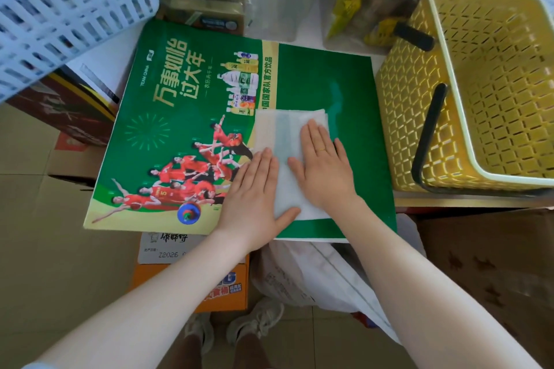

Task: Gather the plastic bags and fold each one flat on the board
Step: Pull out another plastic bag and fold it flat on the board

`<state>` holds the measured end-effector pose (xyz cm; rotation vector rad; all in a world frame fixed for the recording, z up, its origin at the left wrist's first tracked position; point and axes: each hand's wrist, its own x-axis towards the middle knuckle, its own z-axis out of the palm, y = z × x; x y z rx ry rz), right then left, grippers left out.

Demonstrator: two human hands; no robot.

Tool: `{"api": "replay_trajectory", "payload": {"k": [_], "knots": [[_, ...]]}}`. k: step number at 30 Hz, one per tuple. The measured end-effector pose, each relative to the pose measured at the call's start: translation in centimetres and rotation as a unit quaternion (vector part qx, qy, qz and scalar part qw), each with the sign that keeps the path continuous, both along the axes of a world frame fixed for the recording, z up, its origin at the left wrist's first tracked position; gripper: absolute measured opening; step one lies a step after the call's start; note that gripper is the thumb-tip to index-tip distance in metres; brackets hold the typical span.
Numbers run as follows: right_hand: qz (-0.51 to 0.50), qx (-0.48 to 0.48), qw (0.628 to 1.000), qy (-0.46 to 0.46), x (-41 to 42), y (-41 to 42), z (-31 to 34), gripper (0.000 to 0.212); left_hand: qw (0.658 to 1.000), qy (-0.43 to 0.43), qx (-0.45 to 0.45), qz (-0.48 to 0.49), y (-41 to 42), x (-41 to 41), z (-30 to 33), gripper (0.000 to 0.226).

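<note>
Green board [329,75] — yellow basket [479,84] crowding its right edge, both hands [287,177] flat on folded bag [281,129]

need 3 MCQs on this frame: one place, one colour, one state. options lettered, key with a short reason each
1. Where does the yellow basket stand?
A. right of the board
B. on the board
C. on the floor under the board

2. What colour is the board mainly?
A. blue
B. green
C. red

3. What state is the bag in?
A. hanging from one hand
B. crumpled inside the basket
C. pressed flat on the board under both palms

Key:
1 A: the basket sits beside the board's right edge, off its surface.
2 B: the board's bare half is plain green, and the printed half is green too.
3 C: the left hand and right hand lie palm down, fingers spread, on the whitish folded bag; neither has a grip on it.
</note>
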<state>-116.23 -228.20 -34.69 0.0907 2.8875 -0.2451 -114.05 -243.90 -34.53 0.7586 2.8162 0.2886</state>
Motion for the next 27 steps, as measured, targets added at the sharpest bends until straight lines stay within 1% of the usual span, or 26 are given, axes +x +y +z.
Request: {"api": "replay_trajectory", "payload": {"k": [3, 7, 10, 11, 13, 15, 17, 18, 19, 20, 22, 25, 27], "knots": [[-0.018, 0.006, 1.0, -0.008, -1.9, 0.8, -0.6, 0.063, 1.0, -0.007, -0.006, -0.008, -0.4, -0.3, -0.1, 0.097], [-0.039, 0.017, 0.999, -0.022, -3.7, 1.6, -0.8, 0.062, 1.0, -0.011, -0.004, 0.008, -0.6, -0.2, -0.1, 0.102], [-0.054, 0.017, 0.997, -0.043, -4.4, 1.7, -0.1, 0.064, 1.0, -0.01, -0.005, 0.01, -0.6, -0.2, -0.2, 0.104], [-0.047, 0.023, 0.998, -0.037, -4.2, 1.8, 0.2, 0.065, 1.0, -0.01, -0.005, 0.009, -0.5, -0.2, -0.2, 0.104], [0.012, 0.04, 0.999, 0.014, -2.5, 1.8, 0.9, 0.064, 1.0, -0.012, -0.009, 0.008, -0.4, -0.3, -0.1, 0.107], [0.11, 0.04, 0.99, 0.075, 0.6, 1.7, 1.2, 0.063, 1.0, -0.013, -0.012, 0.009, -0.4, -0.3, -0.1, 0.109], [0.179, 0.027, 0.98, 0.082, 3.6, 1.8, 0.9, 0.063, 1.0, -0.018, -0.014, 0.008, -0.4, -0.3, -0.1, 0.111], [0.189, 0.019, 0.98, 0.058, 4.6, 2.1, 0.8, 0.068, 1.0, -0.022, -0.016, 0.006, -0.4, -0.3, -0.2, 0.112], [0.189, 0.008, 0.982, 0.028, 5.2, 2.5, 0.7, 0.076, 1.0, -0.026, -0.015, 0.005, -0.5, -0.3, -0.2, 0.112], [0.18, -0.005, 0.984, 0.003, 5.5, 3.0, 0.8, 0.086, 1.0, -0.028, -0.011, 0.004, -0.5, -0.3, -0.3, 0.112], [0.161, -0.011, 0.986, -0.032, 5.6, 3.8, 1.1, 0.098, 1.0, -0.028, -0.001, -0.003, -0.7, -0.3, -0.4, 0.11], [0.157, -0.008, 0.984, -0.077, 5.5, 4.2, 2.1, 0.107, 0.997, -0.051, 0.046, -0.043, -1.8, -0.7, 0.4, 0.102], [0.168, 0.0, 0.981, -0.102, 5.4, 4.4, 3.0, 0.107, 0.991, -0.033, 0.097, -0.088, -2.9, -1.3, 0.9, 0.09]]}}
